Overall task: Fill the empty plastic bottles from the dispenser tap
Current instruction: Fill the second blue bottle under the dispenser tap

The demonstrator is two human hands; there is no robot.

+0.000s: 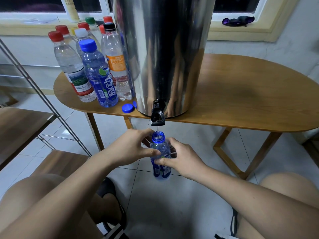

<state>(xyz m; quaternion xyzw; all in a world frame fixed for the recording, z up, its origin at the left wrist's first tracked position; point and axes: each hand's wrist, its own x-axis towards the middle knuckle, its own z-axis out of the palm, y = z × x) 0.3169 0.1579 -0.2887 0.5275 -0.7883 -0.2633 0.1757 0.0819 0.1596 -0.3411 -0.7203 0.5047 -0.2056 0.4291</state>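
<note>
A tall steel dispenser (165,54) stands on the wooden table (241,100), its black tap (157,116) overhanging the front edge. A thin stream of water runs from the tap into an uncapped blue plastic bottle (159,149) held upright just below it. My left hand (133,145) grips the bottle's upper part from the left. My right hand (181,157) grips its middle from the right. A loose blue cap (127,107) lies on the table left of the tap.
Several capped bottles stand on the table's left end, among them a blue one (98,75), a clear one with a red cap (70,66) and one with an orange label (114,61). A metal-framed shelf (25,125) is at the left. My knees are below.
</note>
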